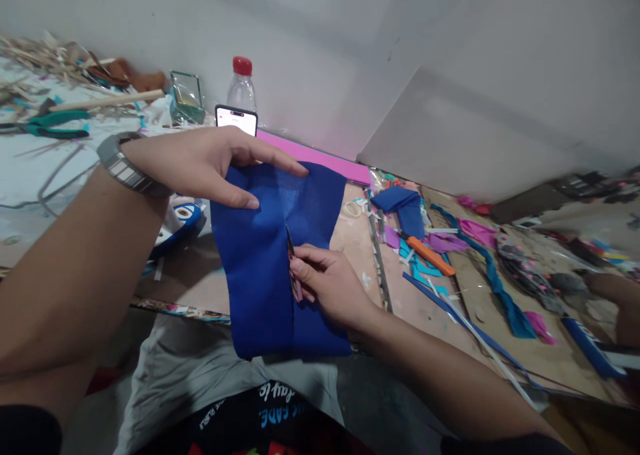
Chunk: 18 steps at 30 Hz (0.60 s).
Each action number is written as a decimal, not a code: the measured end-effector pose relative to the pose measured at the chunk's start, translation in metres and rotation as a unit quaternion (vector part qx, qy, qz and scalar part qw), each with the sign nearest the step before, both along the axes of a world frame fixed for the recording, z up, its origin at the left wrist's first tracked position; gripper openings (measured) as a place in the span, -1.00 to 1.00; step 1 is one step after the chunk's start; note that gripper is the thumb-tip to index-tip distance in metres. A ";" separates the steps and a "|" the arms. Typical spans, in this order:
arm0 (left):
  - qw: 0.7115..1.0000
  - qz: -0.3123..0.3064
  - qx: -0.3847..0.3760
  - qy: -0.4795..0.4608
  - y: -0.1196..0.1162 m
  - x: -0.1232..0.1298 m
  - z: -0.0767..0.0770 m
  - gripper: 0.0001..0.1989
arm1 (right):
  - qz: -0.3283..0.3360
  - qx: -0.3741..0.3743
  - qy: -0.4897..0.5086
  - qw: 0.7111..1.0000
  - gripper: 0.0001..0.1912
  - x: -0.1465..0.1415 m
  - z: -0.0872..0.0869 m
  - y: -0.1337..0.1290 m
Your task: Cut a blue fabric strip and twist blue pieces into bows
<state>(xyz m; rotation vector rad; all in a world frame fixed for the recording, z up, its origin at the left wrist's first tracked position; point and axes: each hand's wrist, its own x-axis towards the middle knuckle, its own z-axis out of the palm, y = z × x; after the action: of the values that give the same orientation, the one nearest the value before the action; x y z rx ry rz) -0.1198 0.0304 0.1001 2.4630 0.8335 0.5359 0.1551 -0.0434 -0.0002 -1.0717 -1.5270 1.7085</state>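
A piece of blue fabric (255, 268) spreads in front of me, its lower part reaching past the table's front edge over my lap. My left hand (215, 165) holds its upper part, with thumb and index finger spread on top; the other fingers are mostly hidden. In my right hand (327, 281) is a small pair of scissors (296, 288) with pinkish handles. The blades point away from me, at the upper end of a slit running up the middle from the lower edge. Whether the blades are parted, I cannot tell.
Behind the fabric stand a phone (237, 119), a red-capped bottle (243, 91) and a pink sheet (320, 155). Green-handled pliers (57, 123) and wood sticks lie left. To the right are an orange cutter (431, 255), fabric scraps (400, 205) and, at the edge, another person's arm (613, 291).
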 end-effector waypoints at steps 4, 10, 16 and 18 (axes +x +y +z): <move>1.000 -0.004 -0.005 -0.005 0.003 0.000 -0.003 -0.31 | -0.008 0.009 -0.009 1.000 -0.64 -0.003 0.005 0.002; 1.000 -0.027 0.003 0.006 0.002 -0.002 0.000 -0.31 | -0.012 0.023 -0.016 1.000 -0.62 -0.010 0.011 0.009; 1.000 -0.013 -0.026 -0.012 -0.002 -0.003 0.005 -0.23 | 0.013 0.015 -0.011 1.000 -0.65 -0.006 0.016 0.008; 0.999 -0.013 -0.025 -0.019 -0.002 -0.004 0.004 -0.24 | 0.018 0.004 -0.012 1.000 -0.66 -0.002 0.019 0.006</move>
<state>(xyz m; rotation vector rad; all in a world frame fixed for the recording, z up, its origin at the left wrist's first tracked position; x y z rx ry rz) -0.1234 0.0286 0.1043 2.4072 0.7882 0.5439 0.1532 -0.0372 0.0191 -1.0697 -1.5751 1.7194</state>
